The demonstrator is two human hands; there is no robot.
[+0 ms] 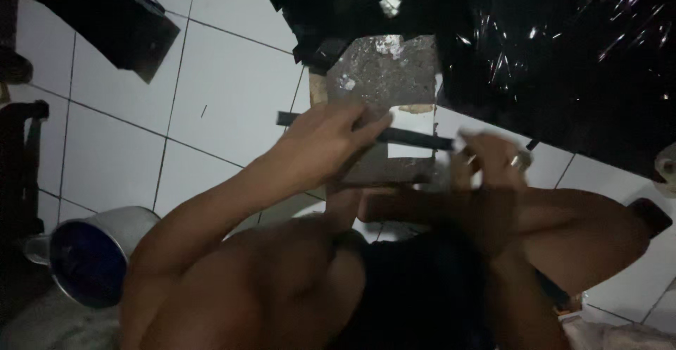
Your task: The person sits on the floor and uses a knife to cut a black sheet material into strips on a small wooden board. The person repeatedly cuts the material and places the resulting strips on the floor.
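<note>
Thin dark strip (pixel 394 136) held level across grey, speckled slab (pixel 386 75), ends pinched in fingers.

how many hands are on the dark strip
2. The left hand grips the strip near its left end, over the grey slab. The right hand holds its right end; that hand is blurred, so the fingers' grip is unclear.
</note>
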